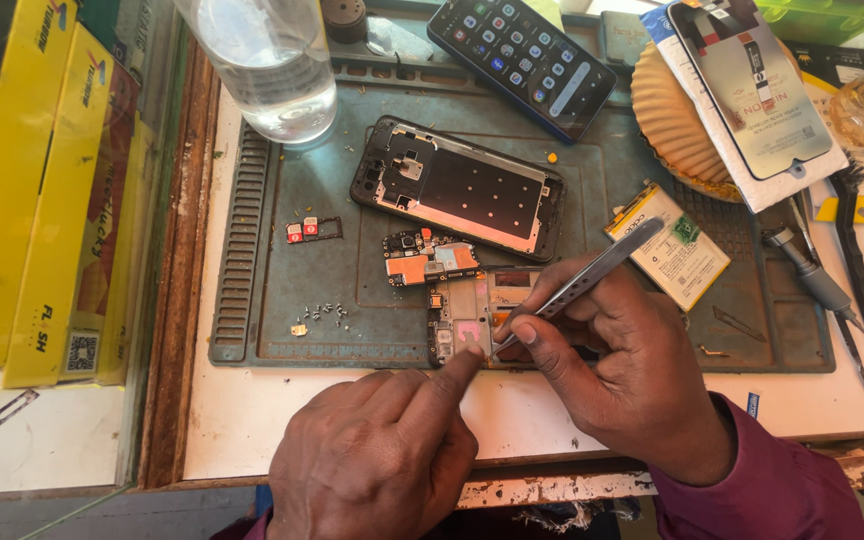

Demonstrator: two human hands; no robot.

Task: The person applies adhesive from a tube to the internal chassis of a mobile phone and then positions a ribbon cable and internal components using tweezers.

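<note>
My right hand [620, 370] grips metal tweezers [582, 280], whose tip touches an opened phone chassis [467, 315] near the front of the grey work mat [282, 260]. My left hand [382, 450] has its index finger stretched out, pressing on the chassis beside the tweezer tip. Just behind lies an orange circuit board [430, 258], and further back a phone frame with a black middle [459, 187]. Right of my hand lies a white phone battery [674, 245].
Several tiny screws [327, 313] and a SIM tray [312, 230] lie on the mat's left. A lit phone [520, 60], a clear bottle [270, 65], a packaged screen [752, 90], a brush [857, 250] and a screwdriver [812, 280] surround it. Yellow boxes [42, 190] stand left.
</note>
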